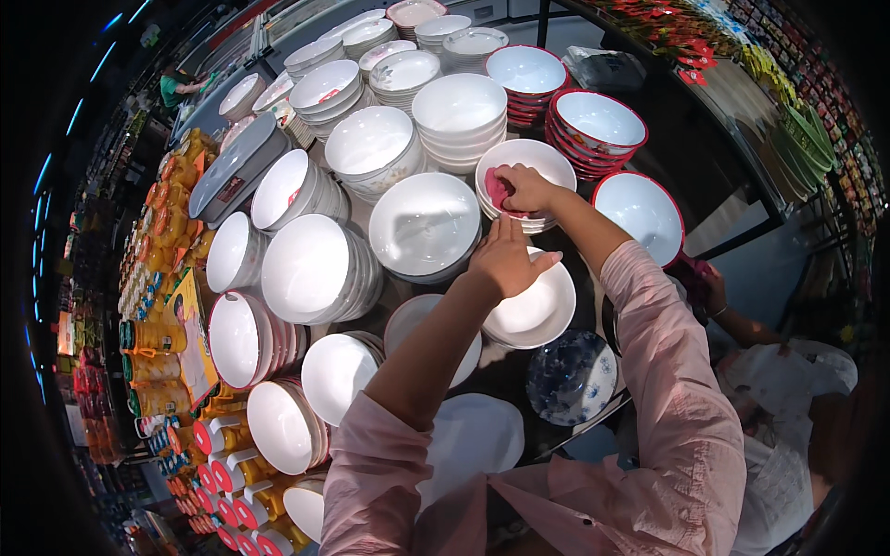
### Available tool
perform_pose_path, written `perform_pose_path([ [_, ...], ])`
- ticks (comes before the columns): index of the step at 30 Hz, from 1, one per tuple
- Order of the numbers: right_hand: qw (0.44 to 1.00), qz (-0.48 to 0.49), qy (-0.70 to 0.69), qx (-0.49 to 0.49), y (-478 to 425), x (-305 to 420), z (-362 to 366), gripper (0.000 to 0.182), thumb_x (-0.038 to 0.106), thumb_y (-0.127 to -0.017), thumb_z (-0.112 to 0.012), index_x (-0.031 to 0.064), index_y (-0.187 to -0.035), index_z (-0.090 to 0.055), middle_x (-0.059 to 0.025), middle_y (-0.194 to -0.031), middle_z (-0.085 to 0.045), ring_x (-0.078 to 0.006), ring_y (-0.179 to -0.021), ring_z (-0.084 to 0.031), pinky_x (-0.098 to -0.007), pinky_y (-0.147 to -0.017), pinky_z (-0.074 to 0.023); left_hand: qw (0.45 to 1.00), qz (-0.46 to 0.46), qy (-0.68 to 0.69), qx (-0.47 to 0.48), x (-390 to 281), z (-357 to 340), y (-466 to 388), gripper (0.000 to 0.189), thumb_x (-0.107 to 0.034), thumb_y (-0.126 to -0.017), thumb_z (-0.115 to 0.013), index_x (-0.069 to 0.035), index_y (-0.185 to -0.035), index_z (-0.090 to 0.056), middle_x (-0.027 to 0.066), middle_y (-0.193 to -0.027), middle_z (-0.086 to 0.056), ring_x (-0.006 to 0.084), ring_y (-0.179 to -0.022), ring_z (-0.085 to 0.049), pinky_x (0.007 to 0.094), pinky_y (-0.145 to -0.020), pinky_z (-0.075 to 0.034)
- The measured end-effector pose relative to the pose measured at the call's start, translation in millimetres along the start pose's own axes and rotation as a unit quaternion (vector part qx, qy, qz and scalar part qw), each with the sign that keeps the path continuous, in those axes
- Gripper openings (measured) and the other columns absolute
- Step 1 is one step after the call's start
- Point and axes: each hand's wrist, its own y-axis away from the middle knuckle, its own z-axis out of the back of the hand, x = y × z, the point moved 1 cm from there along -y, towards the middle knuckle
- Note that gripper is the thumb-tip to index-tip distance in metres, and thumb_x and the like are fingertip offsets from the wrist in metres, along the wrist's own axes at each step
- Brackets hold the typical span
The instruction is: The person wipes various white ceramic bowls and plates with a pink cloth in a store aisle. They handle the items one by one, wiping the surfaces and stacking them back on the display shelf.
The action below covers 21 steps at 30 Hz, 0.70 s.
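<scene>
My right hand (pixel 527 190) presses a crumpled pink cloth (pixel 498 187) against the inside of a white bowl (pixel 549 165) on top of a stack. Just below it, my left hand (pixel 506 257) is spread, its fingertips close to the rim of that stack; whether they touch it I cannot tell. The left palm is over the edge of another white bowl (pixel 532 313). To the left sits a large white bowl (pixel 425 224) on a stack. Red-rimmed bowls (pixel 601 118) are stacked to the right, with a blue-rimless interior facing up. A blue floral plate (pixel 571 379) lies nearer me.
Many stacks of white bowls (pixel 306 267) surround my arms. A grey lidded container (pixel 236 167) and yellow-filled jars (pixel 156 337) stand left. Beside me at right is another person (pixel 779 389), holding a dark red cloth. A green-clothed person (pixel 170 89) is far left.
</scene>
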Motion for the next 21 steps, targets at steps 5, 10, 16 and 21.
perform_pose_path([
  [5, 0.925, -0.079, -0.344, 0.143, 2.9, 1.6, 3.7, 0.045, 0.026, -0.076, -0.062, 0.0078, -0.116, -0.057, -0.0067, -0.101, -0.059, -0.0153, -0.091, -0.056, -0.0281, -0.081, -0.0477, 1.0, 0.013, -0.012, 0.008, -0.7, -1.4, -1.9, 0.098, -0.064, -0.09, -0.04, 0.019, -0.139, -0.019, 0.0349, -0.146, -0.02, 0.0413, -0.141, -0.016, 0.0409, -0.115, -0.02],
  [10, 0.808, -0.082, -0.532, 0.239, 14.2, -2.5, 39.6, 0.024, 0.021, -0.074, -0.062, 0.0064, -0.094, -0.063, -0.0031, -0.084, -0.062, -0.0128, -0.073, -0.06, -0.0281, -0.065, -0.0503, 1.0, 0.003, -0.012, 0.0, 7.5, -1.6, -1.2, 0.091, -0.06, -0.091, -0.043, 0.019, -0.134, -0.031, 0.0358, -0.144, -0.023, 0.0431, -0.138, -0.021, 0.0436, -0.114, -0.021],
  [16, 0.991, -0.048, 0.114, 0.057, 14.0, 1.7, 68.8, 0.043, 0.026, -0.068, -0.069, 0.0014, -0.103, -0.064, -0.0178, -0.094, -0.066, -0.0268, -0.09, -0.065, -0.0382, -0.079, -0.0525, 1.0, -0.005, -0.027, 0.005, 4.0, -2.2, -2.1, 0.086, -0.058, -0.092, -0.043, 0.019, -0.13, -0.037, 0.0365, -0.14, -0.029, 0.0443, -0.135, -0.025, 0.0446, -0.112, -0.024],
  [21, 0.972, -0.14, 0.18, -0.064, 13.4, 1.7, -10.0, 0.04, 0.02, -0.063, -0.075, 0.0021, -0.1, -0.07, -0.0204, -0.099, -0.067, -0.0305, -0.102, -0.064, -0.0381, -0.083, -0.0532, 0.999, -0.031, 0.01, 0.035, -1.4, 5.8, -4.9, 0.091, -0.062, -0.092, -0.038, 0.021, -0.129, -0.036, 0.0407, -0.142, -0.022, 0.048, -0.136, -0.02, 0.0446, -0.114, -0.02],
])
